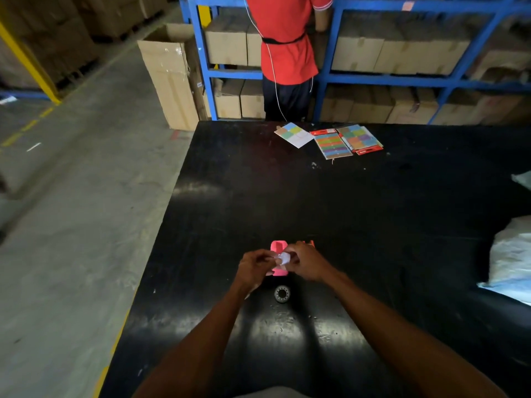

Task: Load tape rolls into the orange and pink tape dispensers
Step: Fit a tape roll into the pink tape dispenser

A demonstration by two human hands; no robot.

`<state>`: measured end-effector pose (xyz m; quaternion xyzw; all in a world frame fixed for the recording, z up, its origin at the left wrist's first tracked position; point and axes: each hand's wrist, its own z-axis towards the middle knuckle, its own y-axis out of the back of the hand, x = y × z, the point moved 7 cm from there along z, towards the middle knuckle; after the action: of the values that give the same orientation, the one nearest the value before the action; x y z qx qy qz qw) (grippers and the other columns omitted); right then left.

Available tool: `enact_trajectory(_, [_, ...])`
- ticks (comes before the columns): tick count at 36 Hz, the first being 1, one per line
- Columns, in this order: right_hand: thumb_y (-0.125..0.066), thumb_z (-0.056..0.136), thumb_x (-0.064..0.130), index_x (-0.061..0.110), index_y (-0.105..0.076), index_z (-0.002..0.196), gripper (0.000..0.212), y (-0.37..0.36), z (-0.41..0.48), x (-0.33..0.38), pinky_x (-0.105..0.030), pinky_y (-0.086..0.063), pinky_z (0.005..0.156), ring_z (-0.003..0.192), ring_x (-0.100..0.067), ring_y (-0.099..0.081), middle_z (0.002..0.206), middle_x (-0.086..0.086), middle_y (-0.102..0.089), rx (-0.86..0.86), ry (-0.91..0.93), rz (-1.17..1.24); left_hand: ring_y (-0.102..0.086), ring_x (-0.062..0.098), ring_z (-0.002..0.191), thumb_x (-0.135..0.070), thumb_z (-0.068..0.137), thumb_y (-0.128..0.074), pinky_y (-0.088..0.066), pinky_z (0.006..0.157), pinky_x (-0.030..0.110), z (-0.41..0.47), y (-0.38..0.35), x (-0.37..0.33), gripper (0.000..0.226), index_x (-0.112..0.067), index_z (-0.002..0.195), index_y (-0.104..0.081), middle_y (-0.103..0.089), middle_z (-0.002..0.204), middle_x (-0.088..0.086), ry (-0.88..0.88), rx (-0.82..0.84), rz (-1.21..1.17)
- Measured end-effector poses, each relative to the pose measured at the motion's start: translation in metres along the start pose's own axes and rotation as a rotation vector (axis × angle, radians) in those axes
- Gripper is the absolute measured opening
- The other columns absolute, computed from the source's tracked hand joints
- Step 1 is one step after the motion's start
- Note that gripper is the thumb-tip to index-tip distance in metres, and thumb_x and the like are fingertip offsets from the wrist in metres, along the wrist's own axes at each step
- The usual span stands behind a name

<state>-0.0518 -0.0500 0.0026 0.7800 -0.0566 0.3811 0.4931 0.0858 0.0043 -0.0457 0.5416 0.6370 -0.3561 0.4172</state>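
Note:
Both my hands meet over the near middle of the black table (373, 225). My left hand (254, 268) and my right hand (306, 264) pinch a small whitish tape roll (284, 257) between their fingertips. Right under and behind the roll lies the pink tape dispenser (278, 247), partly hidden by my fingers. A sliver of the orange dispenser (309, 243) shows behind my right hand. A second roll, dark with a toothed core (282, 293), lies flat on the table just nearer to me than the hands.
Colourful sticky-note packs (333, 140) lie at the table's far edge. White plastic bags (508, 262) sit at the right edge. A person in a red shirt (284, 38) stands behind the table at blue shelving (402, 79) with cardboard boxes. Concrete floor lies left.

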Motion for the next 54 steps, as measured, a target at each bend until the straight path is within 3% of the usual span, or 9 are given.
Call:
enact_trajectory(5, [-0.072,0.079,0.018,0.008,-0.069,0.092,0.016,-0.003,-0.014,-0.021,-0.041,-0.044,0.094,0.094,-0.026,-0.065,0.091,-0.005,-0.072,0.013,-0.066,0.002,-0.068,0.027,0.088,-0.001,0.083,-0.071,-0.06,0.069,0.029,-0.001,0.006,0.003,0.017,0.0,0.099,-0.069,-0.07,0.092,0.018,0.019,-0.013,-0.076])
enact_trajectory(10, [-0.065,0.081,0.014,0.004,-0.045,0.124,0.049,-0.024,-0.033,-0.048,-0.037,-0.051,0.073,0.085,-0.03,-0.059,0.1,-0.018,-0.057,0.076,-0.158,-0.087,-0.073,0.022,0.083,-0.01,0.086,-0.07,-0.059,0.076,0.032,-0.005,0.006,0.009,0.024,-0.005,0.11,-0.067,-0.074,0.095,0.015,0.065,0.033,-0.12])
enact_trajectory(14, [-0.063,0.083,0.022,0.011,-0.049,0.108,0.03,-0.046,-0.042,-0.064,-0.035,-0.047,0.071,0.091,-0.035,-0.061,0.104,-0.015,-0.059,0.118,-0.235,-0.216,-0.072,0.019,0.08,-0.01,0.089,-0.067,-0.059,0.073,0.026,-0.006,0.006,0.014,0.026,-0.005,0.114,-0.066,-0.072,0.096,0.016,0.078,0.037,-0.137])
enact_trajectory(23, [-0.072,0.082,0.032,0.014,-0.054,0.117,0.043,-0.072,-0.041,-0.077,-0.033,-0.047,0.083,0.107,-0.029,-0.062,0.124,-0.012,-0.061,0.158,-0.299,-0.333,-0.072,0.02,0.076,0.004,0.084,-0.068,-0.06,0.07,0.023,-0.006,0.022,0.013,0.018,-0.01,0.094,-0.072,-0.075,0.082,0.006,0.045,-0.034,-0.106])
enact_trajectory(29, [-0.067,0.078,0.06,0.017,-0.049,0.13,0.07,-0.072,-0.032,-0.052,-0.041,-0.038,0.1,0.124,-0.026,-0.047,0.134,-0.008,-0.051,0.068,-0.103,-0.617,-0.073,0.011,0.067,0.006,0.088,-0.062,-0.059,0.065,0.018,-0.005,0.028,0.017,0.019,-0.012,0.088,-0.07,-0.076,0.075,-0.001,0.081,-0.06,-0.143])
enact_trajectory(39, [-0.057,0.089,0.041,0.02,-0.046,0.134,0.051,-0.103,-0.029,-0.035,-0.043,-0.031,0.101,0.126,-0.028,-0.04,0.141,-0.007,-0.047,0.136,0.062,-0.682,-0.074,0.011,0.066,0.007,0.09,-0.058,-0.058,0.062,0.018,-0.008,0.032,0.022,0.021,0.006,0.11,-0.064,-0.074,0.087,0.007,0.152,-0.043,-0.135])
enact_trajectory(47, [-0.059,0.075,0.041,0.032,-0.05,0.104,0.032,-0.065,-0.025,-0.031,-0.036,-0.034,0.087,0.103,-0.017,-0.05,0.105,0.008,-0.052,-0.043,0.071,-0.264,-0.072,0.011,0.067,0.002,0.09,-0.062,-0.058,0.062,0.019,-0.012,0.036,0.025,0.02,0.003,0.109,-0.065,-0.073,0.088,0.007,0.16,-0.056,-0.137])
enact_trajectory(50, [-0.069,0.071,0.023,0.035,-0.047,0.099,0.037,-0.051,-0.025,-0.028,-0.02,-0.038,0.077,0.091,-0.005,-0.05,0.103,0.005,-0.049,-0.074,0.065,0.027,-0.072,0.013,0.069,-0.001,0.088,-0.065,-0.059,0.067,0.021,-0.011,0.032,0.023,0.016,-0.002,0.104,-0.068,-0.074,0.088,0.008,0.152,-0.055,-0.137])
enact_trajectory(54, [-0.07,0.071,0.008,0.022,-0.053,0.104,0.04,-0.04,-0.022,-0.026,-0.002,-0.036,0.075,0.094,-0.002,-0.048,0.111,-0.002,-0.046,-0.095,0.029,0.082,-0.073,0.015,0.073,-0.004,0.087,-0.067,-0.058,0.074,0.026,-0.012,0.023,0.018,0.019,-0.002,0.106,-0.068,-0.074,0.091,0.011,0.148,-0.037,-0.132])
